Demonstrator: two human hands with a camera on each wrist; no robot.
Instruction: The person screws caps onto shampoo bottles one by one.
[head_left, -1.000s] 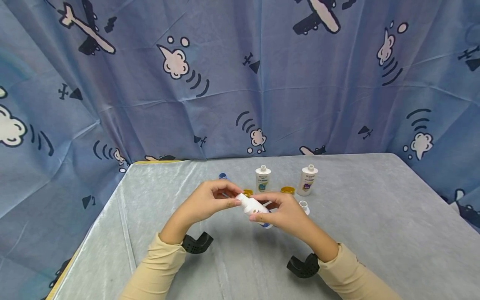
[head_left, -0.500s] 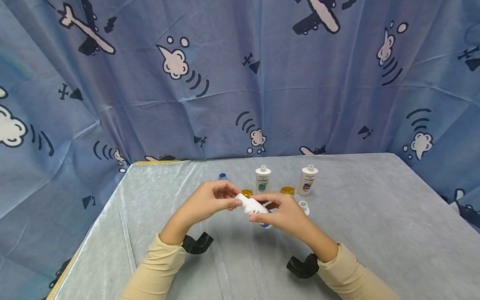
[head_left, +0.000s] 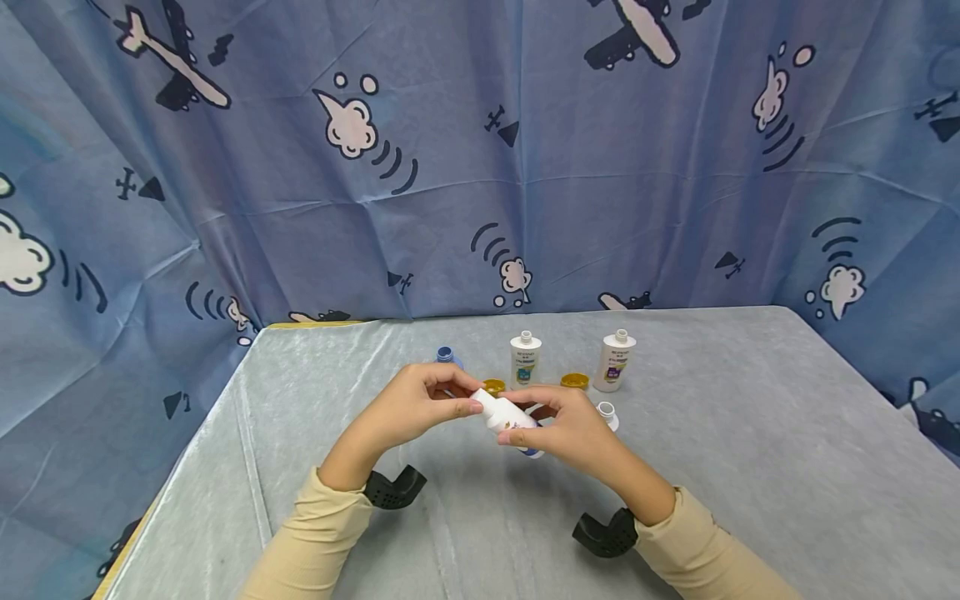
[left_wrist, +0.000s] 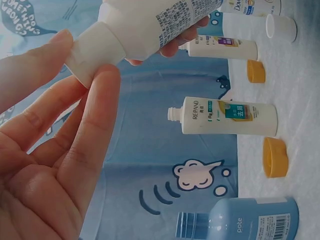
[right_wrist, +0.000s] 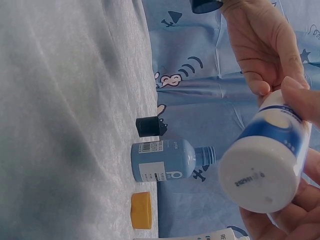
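Observation:
Tilted above the table, a white bottle (head_left: pixel 512 417) with a blue band is held between both hands. My left hand (head_left: pixel 405 408) pinches its white cap (left_wrist: pixel 95 52) between thumb and fingers, as the left wrist view shows. Round the bottle's body, my right hand (head_left: pixel 573 429) grips with thumb on one side and fingers on the other. The bottle's round base (right_wrist: pixel 257 175) faces the right wrist camera. The cap still sits on the bottle's neck; whether it is loose I cannot tell.
Behind the hands stand uncapped bottles: a blue one (right_wrist: pixel 165 160), a teal-labelled white one (head_left: pixel 525 362), a purple-labelled white one (head_left: pixel 615 362) and a Dove one (left_wrist: pixel 252 6). Yellow caps (head_left: pixel 493 386), a white cap (left_wrist: pixel 281 28) and a dark cap (right_wrist: pixel 148 126) lie among them.
My left fingers shift slightly about the cap. The bottle and right hand stay almost in place, and the things on the table have not moved.

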